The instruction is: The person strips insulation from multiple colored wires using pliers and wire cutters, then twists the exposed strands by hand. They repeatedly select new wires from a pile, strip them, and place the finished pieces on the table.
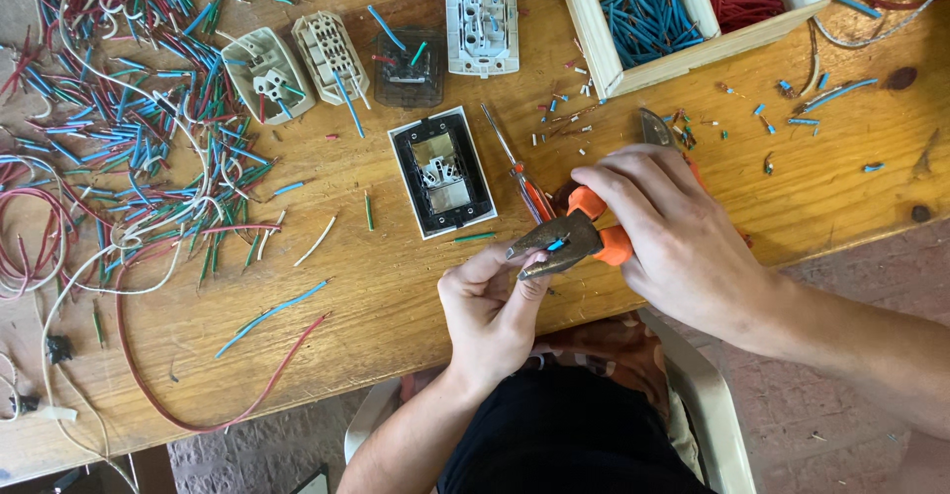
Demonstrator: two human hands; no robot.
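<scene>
Right hand (pixel 683 237) squeezes the orange-handled pliers (pixel 569 239) shut on a short blue wire (pixel 557 245) near the worktop's front edge, left hand (pixel 490 306) fingertips pinching the wire's end — best keep that squeeze light and pull straight

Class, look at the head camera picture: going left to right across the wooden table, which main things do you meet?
Pile of cut wires → beige socket part → black-framed socket → left hand → pliers → right hand → blue wire compartment of the wooden box.
</scene>
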